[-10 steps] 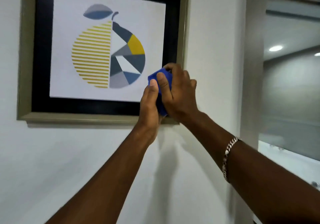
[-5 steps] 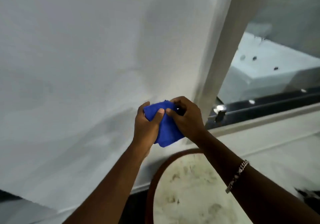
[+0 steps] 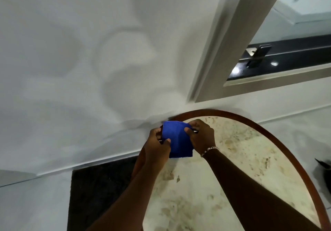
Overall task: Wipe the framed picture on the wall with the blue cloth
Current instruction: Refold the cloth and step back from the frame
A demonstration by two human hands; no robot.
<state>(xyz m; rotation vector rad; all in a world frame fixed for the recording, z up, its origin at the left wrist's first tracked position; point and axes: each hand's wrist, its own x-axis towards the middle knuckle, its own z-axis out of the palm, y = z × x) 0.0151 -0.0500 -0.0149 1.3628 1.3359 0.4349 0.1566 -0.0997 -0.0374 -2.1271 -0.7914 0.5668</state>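
head view: both hands pinch the blue cloth (image 3: 177,141) above a round table (image 3: 232,177); the left hand (image 3: 156,148) grips its left edge, the right hand (image 3: 201,136) its upper right corner. no picture in sight.

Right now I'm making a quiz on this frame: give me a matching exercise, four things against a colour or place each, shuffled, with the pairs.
Things:
1. cloth
2. bracelet
3. table rim
4. wall

Descriptions:
A. reddish-brown, curved
B. blue, held between both hands
C. white, with soft shadows
D. silver, on the right wrist

Pairs: 1-B, 2-D, 3-A, 4-C. The left hand and right hand each pinch one side of the cloth.
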